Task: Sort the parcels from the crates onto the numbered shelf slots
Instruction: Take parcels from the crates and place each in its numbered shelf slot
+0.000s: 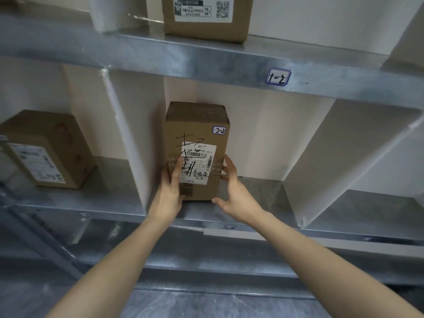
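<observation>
Hands, both bare, are raised to the middle tier of the rack. We record the left hand (171,191) laid against the front left edge of an upright brown cardboard parcel (195,120). Its fingers (176,171) are straight and close together, reaching up onto the white printed shipping label (202,157). The right hand (231,191) lies flat along the parcel's right side, fingers straight and together, thumb splayed toward the lower right corner.

The parcel stands on the grey galvanised metal shelf deck (259,193), in the middle slot. It is just beside the white divider panel (128,145) on its left and well apart from the second white divider panel (321,157) on its right. A small blue-edged sticker (219,130) on the parcel's front reads 2-2, and black handwriting crosses the label. We find a tiny tag (229,226) on the deck's front edge too small to read.

In the slot to the left stands another brown cardboard box (50,143) with a white label. Above, the upper metal beam (183,58) carries a blue-edged sticker marked 1-2 (278,76). A third brown cardboard box (206,31), bearing a label with a QR code, rests on that upper tier. Off-white wall (321,17) closes the back.
</observation>
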`<state>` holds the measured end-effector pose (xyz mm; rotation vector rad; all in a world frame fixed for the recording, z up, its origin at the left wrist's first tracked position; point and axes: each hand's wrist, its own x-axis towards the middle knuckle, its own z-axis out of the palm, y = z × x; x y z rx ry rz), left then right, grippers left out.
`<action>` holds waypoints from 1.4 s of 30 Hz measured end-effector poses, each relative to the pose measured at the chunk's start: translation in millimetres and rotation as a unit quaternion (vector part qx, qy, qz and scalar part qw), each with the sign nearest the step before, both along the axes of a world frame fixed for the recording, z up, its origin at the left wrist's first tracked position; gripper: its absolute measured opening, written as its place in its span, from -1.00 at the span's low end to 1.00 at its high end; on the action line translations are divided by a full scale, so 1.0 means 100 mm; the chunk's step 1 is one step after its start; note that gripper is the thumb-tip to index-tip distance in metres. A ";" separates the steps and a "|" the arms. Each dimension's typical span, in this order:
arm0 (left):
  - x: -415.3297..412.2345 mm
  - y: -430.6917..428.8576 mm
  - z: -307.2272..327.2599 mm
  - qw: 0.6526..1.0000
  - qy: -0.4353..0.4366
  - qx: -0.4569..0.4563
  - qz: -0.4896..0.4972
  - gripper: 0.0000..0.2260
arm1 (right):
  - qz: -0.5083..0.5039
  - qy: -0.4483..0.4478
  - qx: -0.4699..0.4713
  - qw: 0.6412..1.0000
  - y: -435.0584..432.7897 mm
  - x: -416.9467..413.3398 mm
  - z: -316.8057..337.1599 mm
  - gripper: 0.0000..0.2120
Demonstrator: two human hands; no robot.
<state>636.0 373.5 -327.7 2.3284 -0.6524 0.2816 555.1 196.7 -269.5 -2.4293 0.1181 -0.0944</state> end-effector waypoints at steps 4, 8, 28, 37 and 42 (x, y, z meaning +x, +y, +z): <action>-0.03 0.04 0.06 1.000 0.004 0.009 -0.011 0.12 | -0.003 0.004 -0.012 1.000 0.01 -0.02 0.02 0.12; -0.10 0.17 0.17 0.999 0.007 0.043 -0.020 0.07 | -0.007 0.002 -0.029 1.000 0.02 -0.08 0.04 0.11; -0.66 0.61 1.68 0.972 -0.076 0.150 -0.164 -0.24 | -0.027 -0.090 -0.162 0.982 0.37 -1.08 1.31 -0.25; -1.34 -0.14 2.38 0.922 -0.112 0.256 -0.268 -0.24 | -0.163 -0.023 -0.264 0.950 -0.04 -2.21 1.77 -0.35; -1.96 -0.92 2.53 0.891 -0.127 0.255 -0.354 -0.40 | -0.248 -0.019 -0.268 0.931 -0.41 -3.02 1.91 -0.35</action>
